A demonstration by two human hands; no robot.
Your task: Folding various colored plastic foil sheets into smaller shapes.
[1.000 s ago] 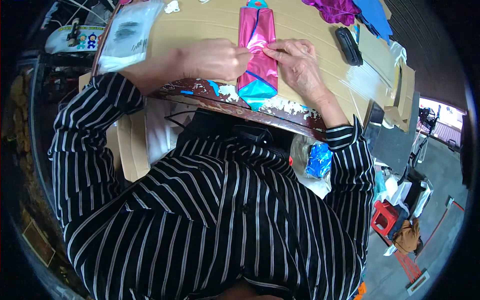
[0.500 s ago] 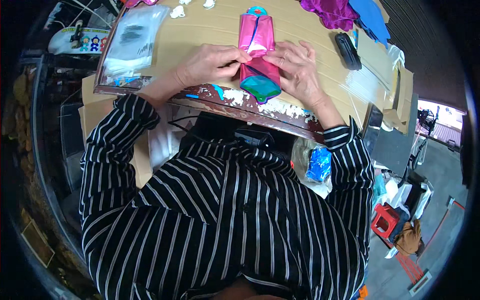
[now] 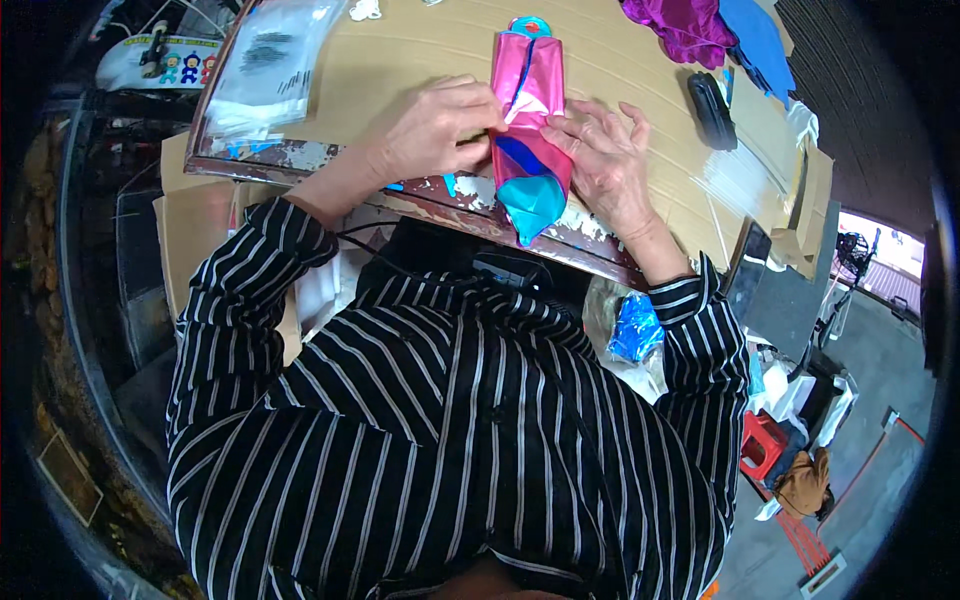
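fingers of the left hand (image 3: pixel 435 130) pinch the pink foil balloon (image 3: pixel 527 120) at the table (image 3: pixel 400 50) edge; right hand (image 3: pixel 600 160) lies flat, fingers spread, on it. clear packet (image 3: pixel 265 65) far left.

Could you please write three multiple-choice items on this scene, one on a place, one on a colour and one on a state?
1. Where does the black oblong case lie?
A. right of the right hand
B. under the left hand
C. on the floor

2. What colour is the lower tip of the folded foil piece?
A. yellow
B. teal
C. white

3. How do the hands meet the foil piece?
A. both on it
B. only the left one
C. neither

Key: 1 A, the case lies on the cardboard-covered table beyond the right hand; 2 B, the tip hanging over the table edge is teal; 3 A, fingers of both hands press its middle.
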